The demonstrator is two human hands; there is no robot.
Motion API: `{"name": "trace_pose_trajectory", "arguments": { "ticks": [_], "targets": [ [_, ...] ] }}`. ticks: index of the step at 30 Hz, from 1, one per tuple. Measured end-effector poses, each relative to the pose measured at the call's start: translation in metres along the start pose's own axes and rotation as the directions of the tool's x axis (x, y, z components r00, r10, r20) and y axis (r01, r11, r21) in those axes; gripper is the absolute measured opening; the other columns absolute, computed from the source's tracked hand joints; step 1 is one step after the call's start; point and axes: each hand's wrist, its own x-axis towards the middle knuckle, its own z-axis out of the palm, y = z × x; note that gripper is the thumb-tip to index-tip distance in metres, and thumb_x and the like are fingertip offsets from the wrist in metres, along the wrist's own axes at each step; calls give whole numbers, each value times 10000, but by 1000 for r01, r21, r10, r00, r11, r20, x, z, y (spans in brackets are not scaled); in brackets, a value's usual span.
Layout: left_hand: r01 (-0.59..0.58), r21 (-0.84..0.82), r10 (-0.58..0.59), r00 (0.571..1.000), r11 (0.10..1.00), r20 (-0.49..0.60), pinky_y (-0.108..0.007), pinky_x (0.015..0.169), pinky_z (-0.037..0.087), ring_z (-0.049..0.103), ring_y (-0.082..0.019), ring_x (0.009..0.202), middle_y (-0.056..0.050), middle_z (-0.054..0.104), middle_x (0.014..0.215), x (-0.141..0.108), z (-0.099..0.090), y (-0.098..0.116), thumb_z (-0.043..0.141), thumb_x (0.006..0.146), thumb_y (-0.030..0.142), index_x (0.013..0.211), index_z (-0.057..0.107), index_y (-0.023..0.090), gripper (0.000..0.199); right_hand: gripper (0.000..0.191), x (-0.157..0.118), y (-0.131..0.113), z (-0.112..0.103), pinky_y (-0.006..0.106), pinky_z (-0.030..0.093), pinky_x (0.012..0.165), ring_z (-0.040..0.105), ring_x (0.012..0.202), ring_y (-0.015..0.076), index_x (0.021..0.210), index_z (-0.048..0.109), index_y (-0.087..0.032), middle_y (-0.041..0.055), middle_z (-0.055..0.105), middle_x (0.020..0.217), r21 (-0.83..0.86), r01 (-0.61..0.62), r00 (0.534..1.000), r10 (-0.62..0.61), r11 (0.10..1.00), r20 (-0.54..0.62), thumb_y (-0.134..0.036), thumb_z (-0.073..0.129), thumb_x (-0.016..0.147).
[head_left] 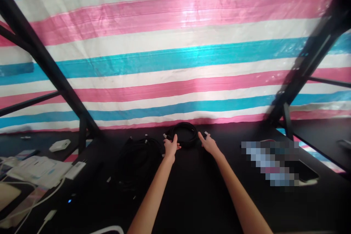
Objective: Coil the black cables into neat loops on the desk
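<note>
A black cable (194, 136) lies in a round coil at the far side of the black table, with pale connector ends at its left and right. My left hand (170, 147) is at the coil's near left edge, thumb raised and fingers apart. On the other side, my right hand (210, 144) is beside the coil's right end, its thumb stretched toward the ring and its fingers loosely spread. Neither hand shows a grip on the cable, though contact at the fingertips is hard to make out. A larger heap of black cables (138, 162) rests left of my left hand.
A striped plastic sheet (181, 55) hangs behind the table (192, 197). Black frame posts slant at both sides. White chargers, cords and papers (38, 170) crowd the left. A phone (304, 170) and a blurred patch lie at right.
</note>
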Motion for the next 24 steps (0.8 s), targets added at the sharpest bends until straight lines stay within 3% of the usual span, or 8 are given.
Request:
{"name": "trace_pose_trajectory", "arguments": {
  "ticks": [4,5,8,10,12,14,18,24],
  "targets": [
    [-57,36,52,991,998,126,-250,425,480,602,-137,567,-122,604,985,-47,-36,8,762,643,273,1029,602,147,437,598,-6,3,-24,398,434,785,632,877,320,982,650,-100,173,673,788,-111,-92,995,86,989,-58,-614,377,844],
    [-206,155,161,952,966,261,-267,454,496,618,-157,622,-138,598,1055,-58,-51,9,700,707,316,1030,633,162,363,619,-7,2,-29,413,428,797,624,910,329,1028,642,-110,181,676,842,-132,-113,991,102,985,-88,-621,340,852],
    [-584,575,541,797,574,269,-416,820,499,594,-263,997,-120,592,1137,-75,-99,9,568,807,325,1026,678,209,271,621,-12,-1,-35,434,416,816,603,973,333,1174,574,-159,172,663,986,-160,-148,975,117,976,-187,-604,256,881],
    [-482,810,635,750,334,184,-510,938,396,503,-338,1145,-163,575,1198,-75,-128,7,572,805,331,1106,647,156,356,571,-15,-5,-33,416,418,808,608,956,315,1198,552,-191,146,657,1021,-158,-131,969,92,979,-231,-575,258,894],
    [-356,908,581,796,220,171,-512,905,394,546,-342,1075,-167,630,1104,-72,-149,4,558,822,337,1056,662,127,331,503,-19,-10,-28,389,422,782,620,914,294,1168,566,-216,114,669,986,-151,-86,969,47,985,-245,-543,298,896],
    [-342,925,484,846,167,225,-458,838,418,606,-291,937,-117,678,960,-70,-162,4,499,865,324,949,684,153,265,443,-24,-13,-23,367,420,749,624,878,287,1126,588,-227,90,683,915,-142,-34,969,-2,989,-247,-514,348,889],
    [-429,896,442,831,119,339,-398,789,406,615,-249,878,-57,688,885,-72,-172,7,482,882,333,863,646,190,218,390,-35,-20,-19,327,398,690,620,837,277,1099,612,-225,84,688,880,-107,60,952,-89,992,-294,-463,404,871],
    [-459,861,473,822,220,317,-329,712,417,630,-205,744,-22,674,774,-66,-183,9,419,907,258,875,568,207,160,415,-67,-32,-5,275,377,572,589,639,208,1096,597,-184,52,643,719,28,218,913,-194,976,-359,-461,388,869]
  ]
}}
